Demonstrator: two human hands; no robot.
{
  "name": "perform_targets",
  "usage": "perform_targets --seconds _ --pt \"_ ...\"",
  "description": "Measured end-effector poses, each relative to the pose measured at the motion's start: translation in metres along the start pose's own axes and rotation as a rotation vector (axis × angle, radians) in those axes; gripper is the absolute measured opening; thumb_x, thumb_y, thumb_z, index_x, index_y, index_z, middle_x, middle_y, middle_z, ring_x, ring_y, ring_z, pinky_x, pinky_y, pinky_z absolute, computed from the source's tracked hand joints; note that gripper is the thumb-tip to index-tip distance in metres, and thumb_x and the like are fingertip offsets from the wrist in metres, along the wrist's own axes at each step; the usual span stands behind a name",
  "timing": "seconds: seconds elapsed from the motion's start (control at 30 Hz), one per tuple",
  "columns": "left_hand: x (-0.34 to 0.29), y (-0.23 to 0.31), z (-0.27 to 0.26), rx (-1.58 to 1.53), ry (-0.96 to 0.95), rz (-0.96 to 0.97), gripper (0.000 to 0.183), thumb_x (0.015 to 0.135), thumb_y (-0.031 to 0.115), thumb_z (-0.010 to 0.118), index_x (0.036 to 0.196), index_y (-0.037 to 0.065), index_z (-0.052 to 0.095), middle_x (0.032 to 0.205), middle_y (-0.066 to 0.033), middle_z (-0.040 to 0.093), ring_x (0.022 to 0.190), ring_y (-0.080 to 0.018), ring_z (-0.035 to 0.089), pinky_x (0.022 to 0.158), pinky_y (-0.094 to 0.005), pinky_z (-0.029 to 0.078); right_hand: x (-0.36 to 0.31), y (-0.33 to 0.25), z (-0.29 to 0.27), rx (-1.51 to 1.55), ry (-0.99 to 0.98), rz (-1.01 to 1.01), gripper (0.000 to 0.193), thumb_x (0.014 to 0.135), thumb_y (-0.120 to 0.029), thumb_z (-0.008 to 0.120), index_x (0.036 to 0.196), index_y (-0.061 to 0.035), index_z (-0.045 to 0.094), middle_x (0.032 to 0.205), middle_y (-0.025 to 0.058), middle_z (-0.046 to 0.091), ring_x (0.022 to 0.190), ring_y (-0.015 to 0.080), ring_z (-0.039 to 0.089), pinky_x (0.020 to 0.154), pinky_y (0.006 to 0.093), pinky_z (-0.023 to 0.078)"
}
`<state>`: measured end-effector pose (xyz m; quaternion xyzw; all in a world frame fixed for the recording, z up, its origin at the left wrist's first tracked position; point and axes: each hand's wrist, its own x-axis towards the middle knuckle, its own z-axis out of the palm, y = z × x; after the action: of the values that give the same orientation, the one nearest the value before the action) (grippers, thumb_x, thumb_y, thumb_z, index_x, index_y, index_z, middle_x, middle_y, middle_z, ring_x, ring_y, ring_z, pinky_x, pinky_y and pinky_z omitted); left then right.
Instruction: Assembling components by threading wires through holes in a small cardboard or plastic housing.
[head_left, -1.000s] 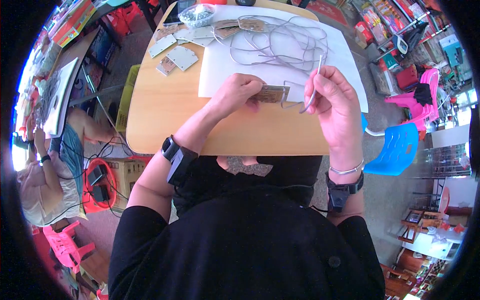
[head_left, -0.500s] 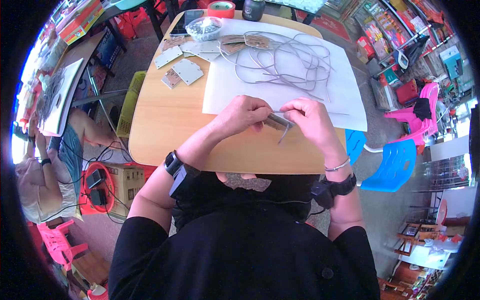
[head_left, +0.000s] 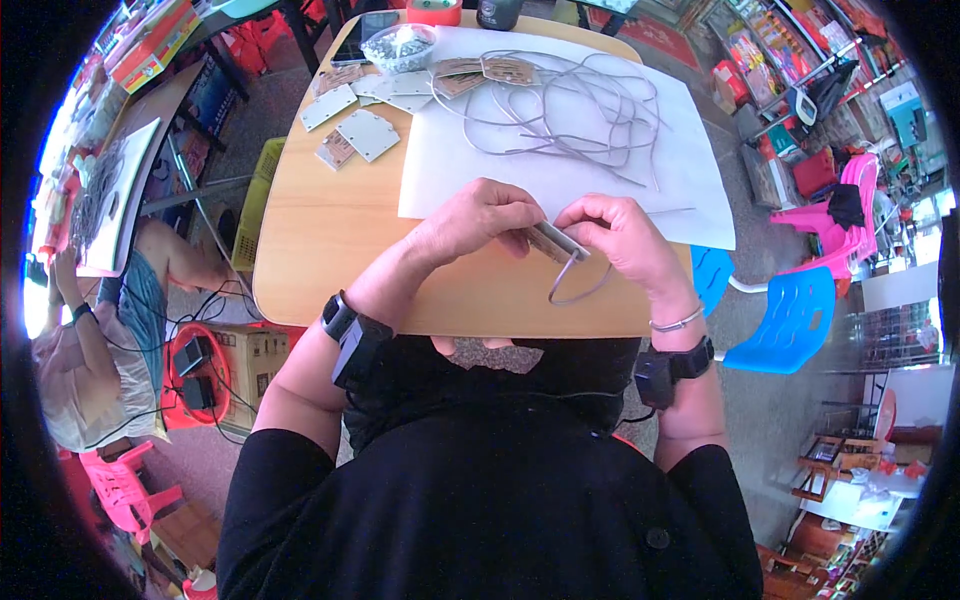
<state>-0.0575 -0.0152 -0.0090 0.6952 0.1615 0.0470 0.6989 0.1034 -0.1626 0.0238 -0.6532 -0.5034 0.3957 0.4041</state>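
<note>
My left hand (head_left: 482, 222) is closed on a small flat plate (head_left: 552, 241), held at a tilt above the near part of the table. The thumb and fingers of my right hand (head_left: 622, 238) are pinched together at the plate's right end, on a thin grey cord (head_left: 556, 297). A loop of that cord hangs below the plate and curves back toward my right hand. The fingers hide where cord and plate meet. Beyond my hands, more grey cord (head_left: 550, 150) lies in loose coils on a white sheet (head_left: 440, 180).
Several similar plates (head_left: 368, 135) with pale and brown faces lie at the table's (head_left: 320, 230) far left. Behind them are a clear tub (head_left: 398, 50) of small pieces, a red tape roll (head_left: 434, 12) and a dark jar (head_left: 498, 14). A blue chair (head_left: 785, 320) stands right.
The cord by the plate now hangs in a wide loop, where a short end hung before. The plate has tilted more steeply. Both hands stay close together.
</note>
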Motion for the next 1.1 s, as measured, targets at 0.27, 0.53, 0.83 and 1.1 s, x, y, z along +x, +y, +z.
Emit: perform_targets --seconds 0.27,0.53,0.83,1.1 --pt "0.000 -0.003 0.000 -0.095 0.002 -0.005 0.029 0.089 0.025 0.055 0.093 -0.002 0.064 0.080 -0.0096 0.065 0.069 -0.0151 0.064 0.068 -0.0271 0.052 -0.003 0.001 0.015 -0.034 0.102 -0.053 0.012 0.084 -0.004 0.059 0.091 0.0022 0.066 0.078 0.0019 0.065 0.074 0.0070 0.057 0.068 0.0239 0.047" --pt "0.000 -0.004 0.000 -0.071 -0.070 -0.013 0.028 0.091 0.025 0.056 0.093 -0.002 0.061 0.084 -0.0093 0.065 0.072 -0.0149 0.063 0.069 -0.0271 0.051 -0.008 0.006 0.013 -0.052 0.117 -0.049 0.011 0.083 -0.003 0.059 0.090 0.0012 0.066 0.079 0.0031 0.063 0.075 0.0093 0.060 0.068 0.0246 0.048" --pt "0.002 -0.004 -0.001 -0.112 -0.109 -0.008 0.027 0.091 0.024 0.056 0.092 -0.003 0.061 0.084 -0.0102 0.064 0.074 -0.0155 0.063 0.070 -0.0275 0.052 -0.009 0.007 0.021 -0.078 0.158 -0.109 0.010 0.082 -0.001 0.059 0.089 0.0018 0.065 0.080 0.0037 0.060 0.073 0.0107 0.060 0.067 0.0242 0.048" --pt "0.003 -0.008 -0.001 0.006 -0.062 0.019 0.024 0.089 0.022 0.060 0.091 -0.001 0.063 0.082 -0.0065 0.064 0.073 -0.0129 0.062 0.068 -0.0257 0.051 -0.015 0.004 0.027 -0.004 0.173 -0.127 0.010 0.083 -0.002 0.061 0.091 0.0021 0.064 0.080 0.0044 0.059 0.070 0.0099 0.057 0.064 0.0240 0.046"
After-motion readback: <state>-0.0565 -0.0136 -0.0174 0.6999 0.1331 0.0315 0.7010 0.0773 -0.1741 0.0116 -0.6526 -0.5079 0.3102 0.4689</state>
